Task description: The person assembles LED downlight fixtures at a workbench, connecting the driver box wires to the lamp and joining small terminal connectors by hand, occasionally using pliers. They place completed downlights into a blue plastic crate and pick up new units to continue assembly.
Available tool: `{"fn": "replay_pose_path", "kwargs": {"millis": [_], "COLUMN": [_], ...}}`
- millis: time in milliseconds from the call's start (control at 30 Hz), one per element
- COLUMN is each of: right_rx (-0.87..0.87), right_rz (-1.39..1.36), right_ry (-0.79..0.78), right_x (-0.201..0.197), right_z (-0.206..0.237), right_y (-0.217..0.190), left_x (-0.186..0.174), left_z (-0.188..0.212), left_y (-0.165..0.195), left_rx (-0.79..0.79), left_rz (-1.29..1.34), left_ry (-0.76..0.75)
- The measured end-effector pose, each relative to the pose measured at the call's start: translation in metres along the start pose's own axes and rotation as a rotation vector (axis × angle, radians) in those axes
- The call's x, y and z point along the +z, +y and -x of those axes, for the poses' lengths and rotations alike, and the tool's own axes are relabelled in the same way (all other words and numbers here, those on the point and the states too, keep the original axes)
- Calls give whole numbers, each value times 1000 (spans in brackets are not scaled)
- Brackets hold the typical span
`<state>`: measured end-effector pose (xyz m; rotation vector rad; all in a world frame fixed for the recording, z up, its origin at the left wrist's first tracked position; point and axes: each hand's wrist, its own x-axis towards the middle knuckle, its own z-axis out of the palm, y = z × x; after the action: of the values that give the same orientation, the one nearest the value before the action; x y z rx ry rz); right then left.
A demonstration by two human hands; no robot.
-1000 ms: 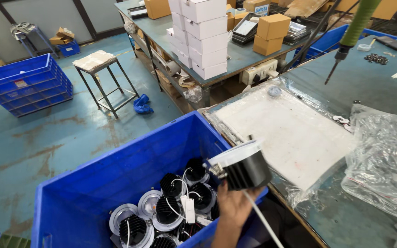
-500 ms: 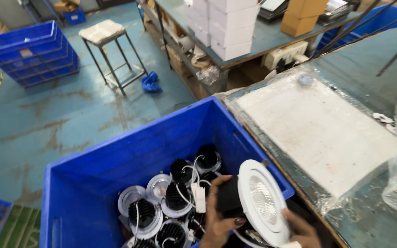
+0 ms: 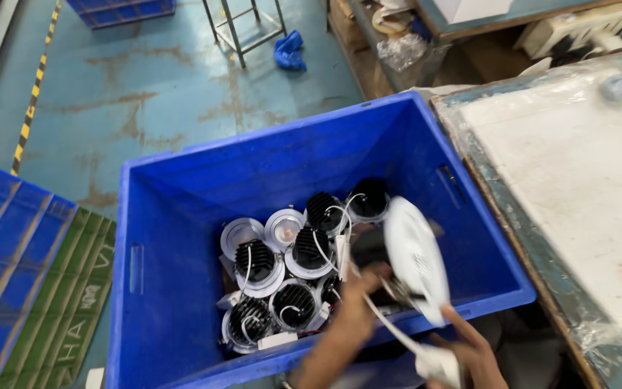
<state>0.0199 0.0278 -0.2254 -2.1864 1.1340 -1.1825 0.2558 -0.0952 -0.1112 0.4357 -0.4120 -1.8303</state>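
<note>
Downlight (image 3: 413, 258), round white face, black ribbed back | over blue bin (image 3: 181, 216), my left hand (image 3: 360, 287) clasps its back | my right hand (image 3: 469, 353) pinches its white driver (image 3: 437, 364) | green mat (image 3: 73, 317) beside bin

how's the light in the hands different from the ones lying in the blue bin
The held downlight is lifted over the blue bin and tilted on edge, white round trim facing right; the downlights in the bin mostly lie trim down, black finned backs up. The held one is gripped by the left hand, its white driver box at the right hand; the binned ones lie loose and crowded together. Both have white trims, black finned bodies and white wires.
</note>
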Motion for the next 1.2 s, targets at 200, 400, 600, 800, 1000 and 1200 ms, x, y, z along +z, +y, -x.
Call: {"fn": "replay_pose_path", "kwargs": {"millis": [200,400,600,800,1000,1200], "right_rx": [535,339,497,463,547,570], "right_rz": [-195,-66,22,243,192,2], "right_ry": [-96,-299,-362,-515,-584,-754], "right_x": [30,66,112,140,161,187], "right_z": [-159,-228,-216,-205,-221,-229], "right_y": [-97,-101,-47,-12,29,64], "left_x": [-23,-81,-159,-217,-262,-296], "left_z": [-25,-56,-118,-169,-209,-232], "left_y": [107,172,151,105,93,94], "left_rx": [470,442,137,13,23,31], "left_rz": [-541,-1103,-1857,-1970,-2063,-2032], "left_ry": [323,400,599,567,603,694]}}
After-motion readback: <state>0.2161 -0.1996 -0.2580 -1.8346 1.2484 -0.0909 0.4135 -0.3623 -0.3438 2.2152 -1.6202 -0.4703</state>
